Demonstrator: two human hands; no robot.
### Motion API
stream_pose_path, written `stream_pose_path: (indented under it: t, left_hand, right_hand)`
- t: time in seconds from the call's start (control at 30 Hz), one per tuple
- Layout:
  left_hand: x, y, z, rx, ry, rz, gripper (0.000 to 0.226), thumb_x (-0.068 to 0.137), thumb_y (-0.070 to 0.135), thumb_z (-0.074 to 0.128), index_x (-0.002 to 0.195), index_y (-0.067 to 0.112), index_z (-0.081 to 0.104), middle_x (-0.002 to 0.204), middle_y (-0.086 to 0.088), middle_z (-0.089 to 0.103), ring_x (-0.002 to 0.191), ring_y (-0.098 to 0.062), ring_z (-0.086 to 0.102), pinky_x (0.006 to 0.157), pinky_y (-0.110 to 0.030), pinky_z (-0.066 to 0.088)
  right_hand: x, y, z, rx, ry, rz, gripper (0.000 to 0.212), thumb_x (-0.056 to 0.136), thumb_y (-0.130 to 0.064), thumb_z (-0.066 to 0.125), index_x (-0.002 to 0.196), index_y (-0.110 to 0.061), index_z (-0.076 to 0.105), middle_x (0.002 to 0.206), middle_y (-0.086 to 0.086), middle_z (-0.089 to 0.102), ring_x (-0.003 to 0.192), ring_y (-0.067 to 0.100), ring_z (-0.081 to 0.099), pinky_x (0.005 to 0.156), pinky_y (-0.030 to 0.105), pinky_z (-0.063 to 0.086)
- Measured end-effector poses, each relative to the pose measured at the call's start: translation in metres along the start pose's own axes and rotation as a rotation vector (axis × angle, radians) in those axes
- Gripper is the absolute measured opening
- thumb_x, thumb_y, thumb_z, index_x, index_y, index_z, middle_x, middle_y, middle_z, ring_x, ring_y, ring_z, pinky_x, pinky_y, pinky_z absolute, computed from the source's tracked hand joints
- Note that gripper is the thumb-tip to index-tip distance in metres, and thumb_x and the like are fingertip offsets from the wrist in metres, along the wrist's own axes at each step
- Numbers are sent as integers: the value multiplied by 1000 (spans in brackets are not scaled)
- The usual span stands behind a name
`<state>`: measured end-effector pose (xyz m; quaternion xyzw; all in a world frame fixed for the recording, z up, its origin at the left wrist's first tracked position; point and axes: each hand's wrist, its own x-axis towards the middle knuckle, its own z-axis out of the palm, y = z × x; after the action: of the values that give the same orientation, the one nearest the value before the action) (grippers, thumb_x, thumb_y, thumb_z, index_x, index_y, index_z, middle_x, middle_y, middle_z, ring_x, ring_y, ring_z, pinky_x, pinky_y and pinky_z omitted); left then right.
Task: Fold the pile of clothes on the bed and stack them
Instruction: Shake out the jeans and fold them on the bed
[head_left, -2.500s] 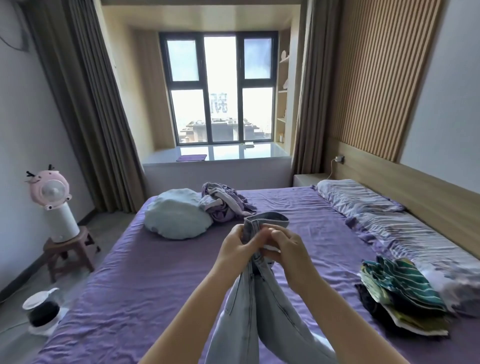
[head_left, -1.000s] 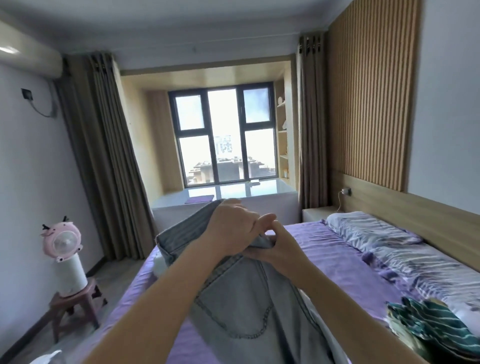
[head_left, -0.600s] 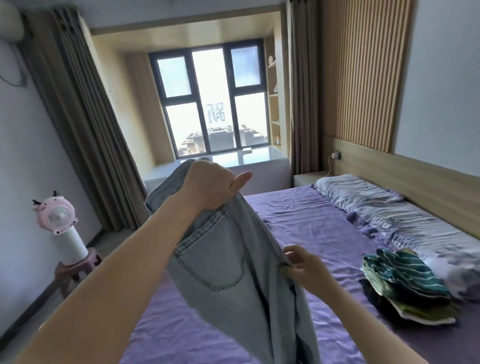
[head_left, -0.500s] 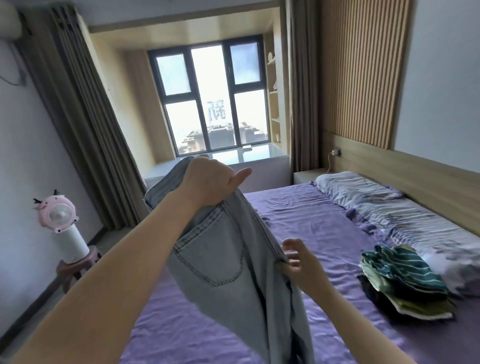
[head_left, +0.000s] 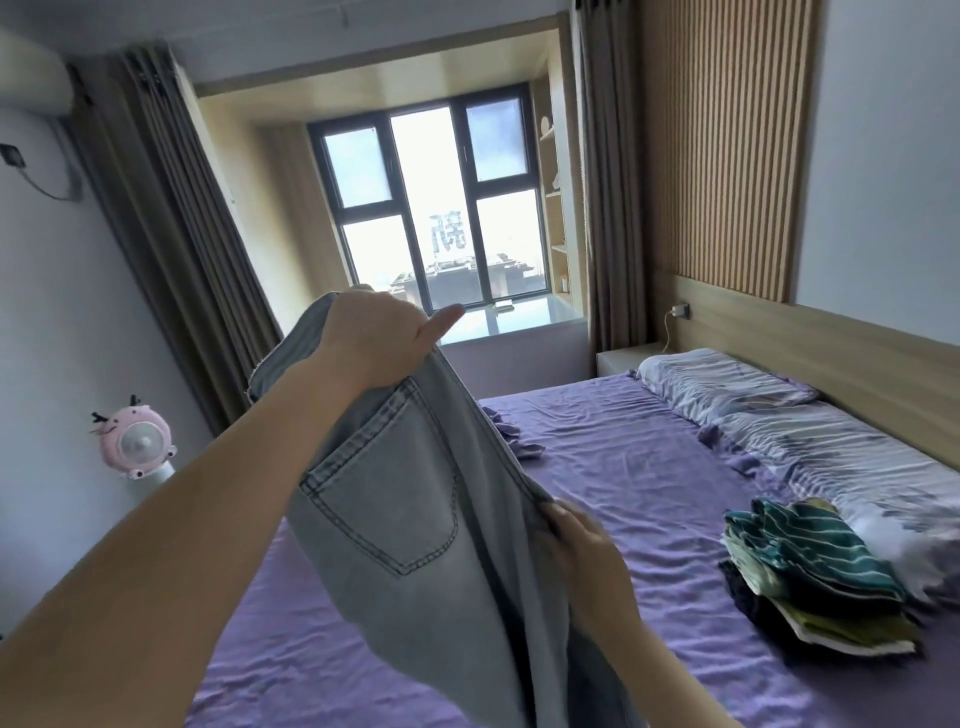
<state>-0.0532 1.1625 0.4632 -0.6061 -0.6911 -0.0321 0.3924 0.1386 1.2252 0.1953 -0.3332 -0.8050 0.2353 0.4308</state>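
My left hand (head_left: 371, 340) holds the waistband of the light blue denim jeans (head_left: 415, 519) in a closed grip, raised above the purple-sheeted bed (head_left: 623, 467). My right hand (head_left: 584, 551) pinches their side seam lower down. A folded striped clothes stack (head_left: 815, 566) lies on the bed to the right.

Both forearms are bare to the frame's edge, no sleeves showing; left hand (head_left: 371, 340) and right hand (head_left: 584, 558) wear nothing.
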Motion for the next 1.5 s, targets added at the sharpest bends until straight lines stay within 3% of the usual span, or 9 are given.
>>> stream_pose_path:
  t: [0.17, 0.3, 0.4, 0.6, 0.73, 0.9, 1.13, 1.3, 1.5]
  left_hand:
    - [3, -11, -13, 21, 57, -29, 75, 84, 69, -8, 41, 18, 27, 38, 6, 29, 37, -15, 38, 66, -29, 31]
    - [-7, -13, -7, 32, 48, -38, 74, 86, 68, -6, 40, 20, 26, 35, 9, 23, 33, -13, 33, 75, -31, 35]
    - [-22, -21, 5, 67, 12, -68, 77, 88, 69, -5, 37, 22, 29, 33, 9, 24, 32, -12, 34, 75, -33, 39]
    - [-38, -43, 18, 126, -126, -242, 106, 68, 75, -34, 47, 18, 52, 46, 4, 53, 49, -16, 53, 84, -35, 40]
    - [-27, -36, 11, 142, -42, -204, 89, 81, 71, -20, 39, 18, 38, 36, 7, 39, 37, -11, 40, 84, -38, 40]
    - [-17, -22, 4, 188, -12, -149, 77, 89, 65, -2, 38, 18, 30, 33, 8, 28, 34, -11, 32, 82, -38, 38]
    - [-19, -29, 10, 228, -9, -172, 83, 88, 69, -9, 38, 18, 34, 33, 7, 32, 33, -12, 35, 82, -38, 41]
    - [-17, -26, 9, 230, 56, -172, 80, 88, 70, -8, 38, 20, 28, 32, 8, 25, 32, -10, 26, 75, -35, 38]
    - [-26, -10, 3, 237, -21, -127, 86, 77, 82, -1, 44, 17, 44, 36, 7, 29, 37, -12, 30, 71, -32, 32]
  right_hand:
    - [25, -14, -5, 302, -16, 170, 23, 84, -19, 69, 106, -13, 67, 100, -6, 63, 96, 16, 58, 77, 10, 38]
    - [33, -17, 0, 343, -205, 250, 7, 81, -14, 69, 87, -14, 72, 98, 5, 61, 96, 18, 55, 77, 18, 38]
    - [31, -8, -3, 272, -81, 260, 9, 80, -6, 70, 85, -11, 75, 99, 7, 60, 99, 19, 51, 84, 22, 35]
    - [47, -13, -25, 391, -95, 267, 9, 94, -17, 56, 87, -23, 54, 80, -2, 59, 71, 11, 54, 59, 13, 35]
    - [57, -13, -19, 286, -288, 321, 11, 98, -21, 46, 88, -19, 45, 73, -3, 52, 69, 14, 47, 57, 28, 30]
    - [61, -16, -14, 599, -51, 544, 6, 92, -9, 53, 88, -12, 55, 76, 1, 56, 71, 17, 49, 63, 29, 36]
    - [57, -19, -38, 555, 47, 340, 28, 82, 1, 68, 101, -15, 55, 102, 2, 59, 90, 18, 58, 80, 26, 44]
    - [65, -15, -48, 242, -113, 96, 47, 77, 6, 65, 121, -9, 62, 111, 3, 55, 109, 19, 53, 91, 13, 33]
    - [70, -2, -61, 11, 54, -70, 19, 76, -4, 73, 90, -16, 73, 90, 3, 70, 94, 27, 59, 83, 33, 40]
